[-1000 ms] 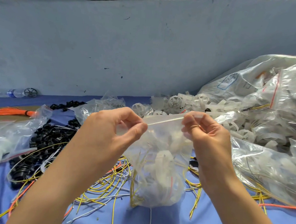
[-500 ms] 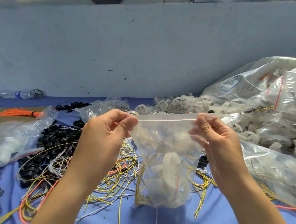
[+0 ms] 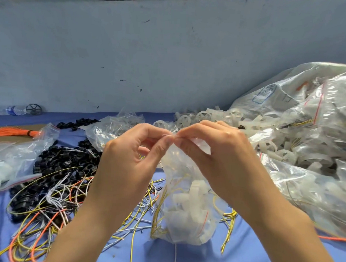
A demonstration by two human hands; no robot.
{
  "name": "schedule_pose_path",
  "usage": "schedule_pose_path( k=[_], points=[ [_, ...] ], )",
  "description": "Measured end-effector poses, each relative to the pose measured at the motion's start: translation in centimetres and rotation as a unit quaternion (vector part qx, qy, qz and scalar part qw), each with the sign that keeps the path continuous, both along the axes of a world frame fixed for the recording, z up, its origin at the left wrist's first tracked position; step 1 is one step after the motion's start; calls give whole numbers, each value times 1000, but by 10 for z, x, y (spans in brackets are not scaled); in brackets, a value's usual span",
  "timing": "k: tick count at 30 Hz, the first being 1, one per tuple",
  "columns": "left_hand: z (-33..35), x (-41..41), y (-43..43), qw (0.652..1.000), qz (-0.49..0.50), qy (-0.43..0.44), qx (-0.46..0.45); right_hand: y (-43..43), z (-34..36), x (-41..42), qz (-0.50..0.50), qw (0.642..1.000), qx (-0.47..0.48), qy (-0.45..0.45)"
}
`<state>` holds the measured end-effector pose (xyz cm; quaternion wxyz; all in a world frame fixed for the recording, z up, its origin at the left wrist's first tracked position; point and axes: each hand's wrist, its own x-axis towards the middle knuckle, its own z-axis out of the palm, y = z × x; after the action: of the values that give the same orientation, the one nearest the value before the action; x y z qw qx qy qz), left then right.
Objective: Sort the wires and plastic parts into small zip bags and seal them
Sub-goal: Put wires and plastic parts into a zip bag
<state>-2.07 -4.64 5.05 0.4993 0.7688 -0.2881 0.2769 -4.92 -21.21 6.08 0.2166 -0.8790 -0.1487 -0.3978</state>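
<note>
Both hands are up in the middle of the view, pinching the top of a small zip bag point(image 3: 185, 205). The left hand point(image 3: 132, 155) holds the bag's top edge between thumb and finger, and the right hand point(image 3: 212, 151) pinches the same edge right next to it, so the fingertips of the two hands touch at about 12 o'clock from the bag's middle. The bag hangs down from that pinch, and its bottom seems to rest on the blue cloth point(image 3: 252, 255) at 6 o'clock. Inside it are white plastic parts and a few thin yellow wires. This looks like the sealing step: the bag is filled, and the hands are pressing the zip strip shut. The strip is hidden under the fingers, so how much of it is closed cannot be told. The next move should be to slide the pinched fingers along the whole top edge, pressing hard, so no gap is left, and then to put the bag down with the done ones. At 9 o'clock lies a heap of black rings point(image 3: 55, 166) with loose wires point(image 3: 53, 215) over it. At 3 o'clock is a pile of full bags point(image 3: 309, 120), and loose white wheels point(image 3: 202, 117) lie at 1 o'clock.
</note>
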Motion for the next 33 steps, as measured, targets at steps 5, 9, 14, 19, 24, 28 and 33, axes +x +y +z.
schedule_pose_path(
  k=[5,9,14,19,24,28,33],
  points=[
    [-7,3,-6,999,32,-12,-18,3,-2,2,-5,1000,1,-11],
    [-12,5,-5,997,74,-21,-25,0,-5,0,-4,1000,9,-13],
    [-16,12,3,995,95,-6,-43,-6,-8,-1,-16,1000,0,-12],
    [-18,17,9,994,98,11,-56,-21,-9,-3,-31,999,11,-17],
    [-19,21,14,992,110,24,-63,-35,-11,-6,-57,998,17,-12],
    [-20,23,16,990,118,30,-68,-48,-11,-11,-77,997,22,-24],
    [-20,23,17,991,113,25,-73,-57,-15,-15,-118,990,48,-56]
  ],
)
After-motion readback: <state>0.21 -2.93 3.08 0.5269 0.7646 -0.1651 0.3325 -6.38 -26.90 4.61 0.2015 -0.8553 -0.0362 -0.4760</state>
